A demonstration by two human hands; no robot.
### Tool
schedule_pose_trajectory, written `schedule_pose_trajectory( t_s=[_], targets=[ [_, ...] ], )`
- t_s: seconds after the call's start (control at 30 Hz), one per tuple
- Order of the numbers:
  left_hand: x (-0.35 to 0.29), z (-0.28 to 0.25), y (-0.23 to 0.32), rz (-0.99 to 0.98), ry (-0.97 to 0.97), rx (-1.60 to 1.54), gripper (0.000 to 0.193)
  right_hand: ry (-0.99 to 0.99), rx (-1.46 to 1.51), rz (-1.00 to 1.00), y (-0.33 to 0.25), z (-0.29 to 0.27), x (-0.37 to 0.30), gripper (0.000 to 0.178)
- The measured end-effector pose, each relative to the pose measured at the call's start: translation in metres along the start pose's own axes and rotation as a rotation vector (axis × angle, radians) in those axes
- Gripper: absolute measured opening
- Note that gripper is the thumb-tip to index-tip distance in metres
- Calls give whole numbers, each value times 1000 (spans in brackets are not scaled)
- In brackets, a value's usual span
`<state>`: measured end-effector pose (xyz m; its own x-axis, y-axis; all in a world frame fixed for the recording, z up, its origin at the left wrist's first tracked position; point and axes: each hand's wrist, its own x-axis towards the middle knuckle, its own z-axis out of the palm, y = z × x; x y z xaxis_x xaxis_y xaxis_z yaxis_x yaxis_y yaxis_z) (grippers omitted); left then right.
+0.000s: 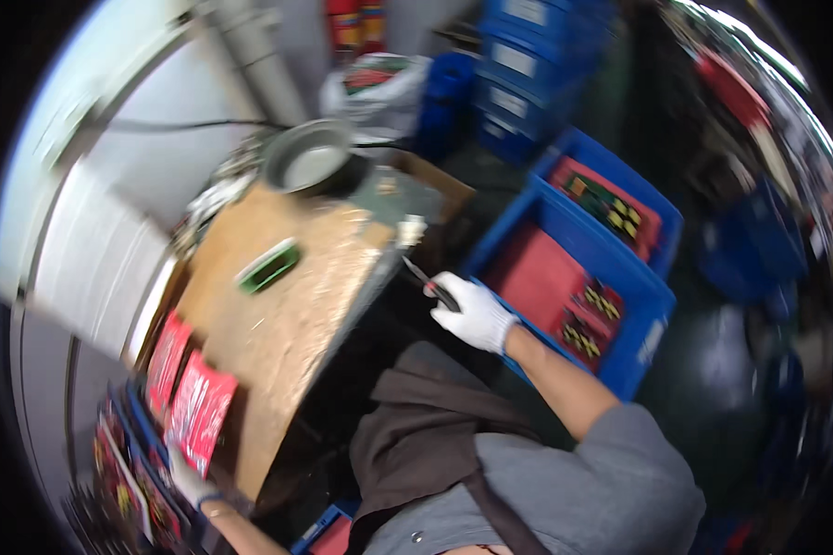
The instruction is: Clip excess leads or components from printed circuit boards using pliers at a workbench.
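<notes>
My right hand, in a white glove, is closed round the black handle of a slim tool with a thin metal blade, beside the table's right edge. My left hand, also gloved in white, is at the lower end of a red printed packet by the table's near left corner. Blur and overlap hide its fingers, so its grip is unclear. A second red packet lies just beyond. On the wooden tabletop sits a small green, white-edged tray-like piece.
A grey round basin stands at the table's far end. To the right, blue crates hold red sheets and dark pieces with yellow parts. Blue bins are stacked behind. Dark and coloured items crowd the lower left.
</notes>
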<state>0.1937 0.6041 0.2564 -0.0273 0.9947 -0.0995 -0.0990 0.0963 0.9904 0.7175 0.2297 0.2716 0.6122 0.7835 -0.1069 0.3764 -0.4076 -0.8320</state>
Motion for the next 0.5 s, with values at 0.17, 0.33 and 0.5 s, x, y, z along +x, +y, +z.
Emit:
schedule_pose_trajectory(
  t_s=[0.17,0.33,0.5],
  targets=[
    [47,-81,0,95,320,465,58,366,-37,192,142,-45,-35,30],
    [-14,-27,34,180,431,405,46,774,262,938,341,-65,-113,21],
    [-102,52,90,276,471,556,36,563,-90,1091,463,-38,-135,20]
  ],
)
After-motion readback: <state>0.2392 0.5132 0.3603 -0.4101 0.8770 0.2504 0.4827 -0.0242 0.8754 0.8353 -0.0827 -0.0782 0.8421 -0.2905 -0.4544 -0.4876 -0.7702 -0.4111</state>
